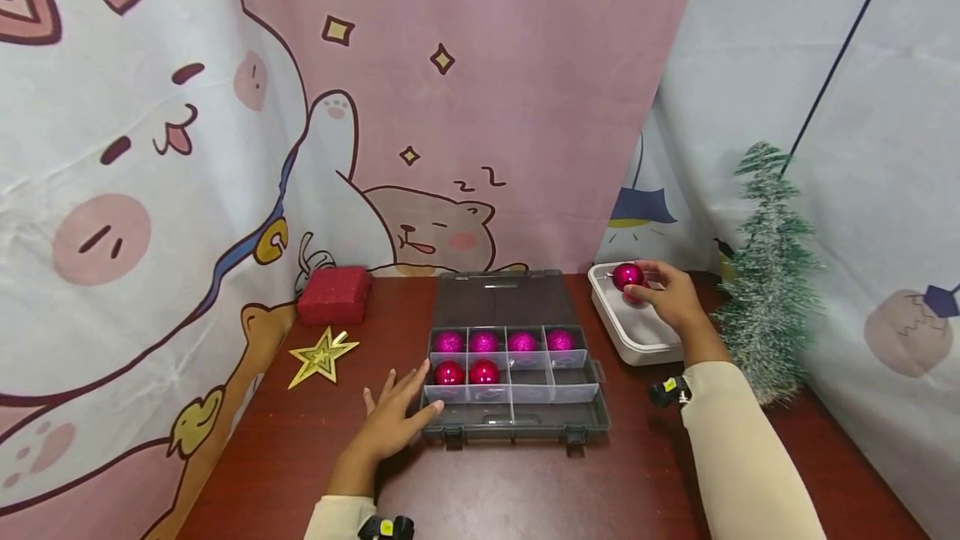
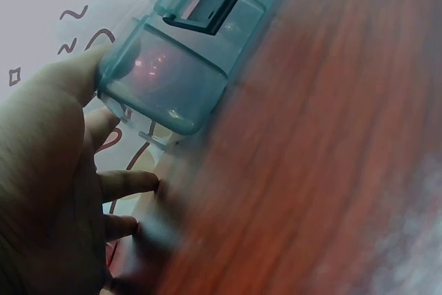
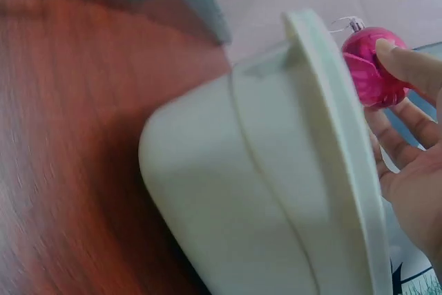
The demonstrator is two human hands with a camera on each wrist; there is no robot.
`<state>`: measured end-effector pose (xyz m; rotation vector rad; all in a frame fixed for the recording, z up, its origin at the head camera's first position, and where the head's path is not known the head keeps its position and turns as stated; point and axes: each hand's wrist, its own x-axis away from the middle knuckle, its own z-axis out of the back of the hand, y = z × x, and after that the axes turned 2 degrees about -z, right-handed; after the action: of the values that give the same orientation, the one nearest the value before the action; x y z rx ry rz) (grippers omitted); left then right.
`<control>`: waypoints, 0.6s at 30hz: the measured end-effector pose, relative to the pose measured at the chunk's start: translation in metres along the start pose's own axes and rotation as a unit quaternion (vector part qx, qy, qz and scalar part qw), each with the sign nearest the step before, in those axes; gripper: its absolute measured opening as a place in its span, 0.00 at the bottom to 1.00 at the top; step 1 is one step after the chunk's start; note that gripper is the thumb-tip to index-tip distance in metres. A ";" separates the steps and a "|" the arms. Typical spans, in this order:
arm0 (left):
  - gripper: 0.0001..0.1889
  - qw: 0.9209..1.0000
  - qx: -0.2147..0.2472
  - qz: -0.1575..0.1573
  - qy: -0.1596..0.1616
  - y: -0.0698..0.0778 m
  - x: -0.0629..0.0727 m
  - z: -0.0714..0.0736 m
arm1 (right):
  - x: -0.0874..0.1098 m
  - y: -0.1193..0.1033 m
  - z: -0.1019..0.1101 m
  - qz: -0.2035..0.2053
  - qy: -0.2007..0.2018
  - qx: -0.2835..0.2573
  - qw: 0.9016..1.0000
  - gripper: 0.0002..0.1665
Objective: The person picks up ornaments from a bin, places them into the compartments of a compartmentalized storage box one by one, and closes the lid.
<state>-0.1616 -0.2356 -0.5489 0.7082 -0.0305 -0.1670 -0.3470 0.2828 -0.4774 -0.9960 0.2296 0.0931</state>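
My right hand [image 1: 675, 297] pinches a shiny magenta-red bauble [image 1: 627, 275] over the white plastic tub [image 1: 660, 353]. In the right wrist view the bauble [image 3: 376, 67] shows its silver cap and hook, above the tub's rim. Another red bauble [image 1: 637, 293] is partly hidden just below it. My left hand [image 1: 392, 417] has its fingers spread, thumb and index finger touching the left side of a clear grey divided box [image 1: 517, 432]. Several glittery magenta baubles [image 1: 486, 342] fill the box's back row. Two shiny red baubles [image 1: 449, 373] sit in the left compartments of its middle row.
The box's lid [image 1: 504, 300] lies open towards the back. To the left are a gold star [image 1: 322, 359] and a red block [image 1: 334, 295]. A small frosted Christmas tree [image 1: 770, 290] stands right of the tub. Printed cloth [image 1: 525, 107] hangs behind the table.
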 end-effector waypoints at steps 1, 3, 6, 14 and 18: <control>0.45 1.000 0.000 0.001 0.000 0.000 0.000 0.000 | 0.003 -0.002 -0.001 0.000 0.002 -0.011 1.000 0.35; 0.45 1.000 0.002 0.002 -0.002 0.000 0.000 0.000 | 0.008 -0.004 -0.003 0.002 0.003 -0.032 0.999 0.35; 0.45 1.000 0.002 0.001 -0.002 -0.001 0.000 0.000 | 0.016 -0.010 -0.009 0.023 -0.006 -0.066 0.998 0.34; 0.45 1.000 0.003 -0.007 0.001 -0.001 -0.002 0.001 | 0.032 -0.029 -0.030 0.094 -0.031 -0.130 0.987 0.32; 0.45 1.000 -0.001 -0.006 -0.001 -0.003 -0.002 0.000 | 0.039 -0.034 -0.043 0.110 -0.049 -0.146 0.982 0.31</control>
<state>-0.1641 -0.2375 -0.5502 0.7062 -0.0274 -0.1782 -0.3092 0.2277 -0.4814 -1.2521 0.2404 0.3863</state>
